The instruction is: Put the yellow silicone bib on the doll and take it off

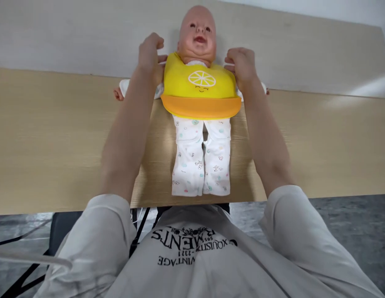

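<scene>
A baby doll (197, 31) lies face up on the table, dressed in white clothes with a small coloured print (189, 165). Over its chest spreads a yellow bib (180, 80) with a white lemon-slice drawing and an orange pocket (201, 106) along the bottom. My left hand (150, 56) is beside the bib's upper left edge, fingers curved and thumb apart, with nothing visible in it. On the other side, my right hand (242, 64) hovers by the upper right edge, its fingers likewise bent and apart. Whether either hand touches the bib, I cannot tell. My forearms partly cover the doll's outstretched arms.
The light wood table (56, 136) runs across the view, with a paler surface (304, 54) behind the doll. Its front edge is close to my body. Below it are a dark chair (63, 231) with thin black legs and a grey floor (350, 231).
</scene>
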Demonstrator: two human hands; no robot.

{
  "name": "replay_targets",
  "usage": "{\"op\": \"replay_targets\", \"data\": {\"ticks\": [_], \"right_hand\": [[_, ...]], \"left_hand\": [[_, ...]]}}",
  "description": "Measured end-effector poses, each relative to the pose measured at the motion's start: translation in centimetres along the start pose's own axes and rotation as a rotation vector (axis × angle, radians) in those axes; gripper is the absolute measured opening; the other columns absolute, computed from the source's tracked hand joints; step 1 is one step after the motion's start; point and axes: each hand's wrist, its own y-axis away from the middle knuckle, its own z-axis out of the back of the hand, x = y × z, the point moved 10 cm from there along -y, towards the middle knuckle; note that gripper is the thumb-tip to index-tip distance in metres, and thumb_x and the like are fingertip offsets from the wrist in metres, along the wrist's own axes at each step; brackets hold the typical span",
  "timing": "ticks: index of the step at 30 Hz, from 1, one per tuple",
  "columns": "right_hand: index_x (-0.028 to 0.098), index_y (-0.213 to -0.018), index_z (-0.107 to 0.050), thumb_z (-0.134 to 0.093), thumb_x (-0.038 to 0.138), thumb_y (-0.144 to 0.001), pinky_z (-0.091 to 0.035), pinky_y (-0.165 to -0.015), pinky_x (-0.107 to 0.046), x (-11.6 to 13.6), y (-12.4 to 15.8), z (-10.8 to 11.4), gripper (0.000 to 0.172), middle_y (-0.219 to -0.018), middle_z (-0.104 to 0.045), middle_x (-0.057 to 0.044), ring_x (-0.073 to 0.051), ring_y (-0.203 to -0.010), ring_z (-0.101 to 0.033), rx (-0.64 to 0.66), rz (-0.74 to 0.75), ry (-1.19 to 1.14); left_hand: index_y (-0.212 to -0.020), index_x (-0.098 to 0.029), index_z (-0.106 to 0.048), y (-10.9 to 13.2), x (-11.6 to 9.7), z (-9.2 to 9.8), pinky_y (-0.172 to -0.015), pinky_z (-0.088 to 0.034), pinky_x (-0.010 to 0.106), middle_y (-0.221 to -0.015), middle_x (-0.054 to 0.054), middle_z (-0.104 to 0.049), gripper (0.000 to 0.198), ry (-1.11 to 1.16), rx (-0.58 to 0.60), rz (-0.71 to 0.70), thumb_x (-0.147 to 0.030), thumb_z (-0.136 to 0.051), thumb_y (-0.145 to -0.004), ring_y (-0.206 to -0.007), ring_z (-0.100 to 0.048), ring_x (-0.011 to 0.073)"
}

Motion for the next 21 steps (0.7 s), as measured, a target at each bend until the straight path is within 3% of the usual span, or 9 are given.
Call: {"op": "replay_targets", "data": {"ticks": [4,6,9,11,16,21], "right_hand": [[0.011,-0.084,-0.053,-0.047,0.005,-0.097,-0.043,-0.059,-0.019,-0.9,-1.4,-3.6,0.015,-0.061,-0.049,0.008,-0.003,-0.059,-0.048,0.121,-0.125,-0.028],[0.012,-0.084,-0.052,-0.042,0.010,-0.101,-0.047,-0.062,-0.022,-1.4,-1.4,-5.1,0.020,-0.062,-0.053,0.007,-0.004,-0.059,-0.051,0.210,-0.201,-0.057],[0.014,-0.090,-0.054,-0.033,0.019,-0.105,-0.052,-0.069,-0.027,-2.0,-1.0,-6.1,0.026,-0.062,-0.057,0.006,-0.005,-0.061,-0.055,0.287,-0.291,-0.117],[0.014,-0.095,-0.055,-0.030,0.026,-0.106,-0.053,-0.073,-0.028,-2.4,-0.6,-6.4,0.030,-0.060,-0.057,0.007,-0.006,-0.062,-0.056,0.339,-0.311,-0.157],[0.013,-0.109,-0.053,-0.028,0.037,-0.104,-0.053,-0.078,-0.034,-3.5,-0.2,-6.9,0.034,-0.068,-0.065,0.005,-0.007,-0.066,-0.061,0.457,-0.315,-0.181],[0.013,-0.105,-0.057,-0.025,0.031,-0.106,-0.050,-0.081,-0.030,-3.7,-1.1,-6.5,0.037,-0.080,-0.069,0.003,-0.004,-0.069,-0.060,0.392,-0.287,-0.173]], "left_hand": [[-0.098,-0.011,-0.042,-1.4,1.2,-2.2,-0.068,-0.058,0.038,-0.091,0.006,-0.054,0.023,0.020,0.121,0.098,-0.030,-0.031,-0.102,-0.090,-0.070,0.0187],[-0.096,-0.010,-0.046,-1.6,1.6,-3.6,-0.071,-0.058,0.041,-0.086,0.005,-0.057,0.033,0.058,0.236,0.117,-0.033,-0.024,-0.103,-0.089,-0.070,0.0183],[-0.083,-0.012,-0.050,-0.8,1.8,-5.6,-0.078,-0.056,0.049,-0.081,0.005,-0.062,0.047,0.143,0.417,0.130,-0.036,-0.015,-0.104,-0.091,-0.070,0.0199],[-0.076,-0.015,-0.048,-0.1,1.8,-6.2,-0.080,-0.054,0.052,-0.080,0.005,-0.064,0.050,0.201,0.471,0.148,-0.039,-0.013,-0.103,-0.092,-0.070,0.0210],[-0.069,-0.021,-0.044,1.1,1.4,-6.1,-0.083,-0.054,0.056,-0.076,0.004,-0.065,0.050,0.221,0.483,0.100,-0.044,-0.013,-0.101,-0.094,-0.067,0.0210],[-0.069,-0.022,-0.042,0.5,1.4,-4.6,-0.087,-0.053,0.055,-0.075,0.004,-0.064,0.044,0.061,0.333,0.007,-0.041,-0.020,-0.102,-0.098,-0.066,0.0210]]}}
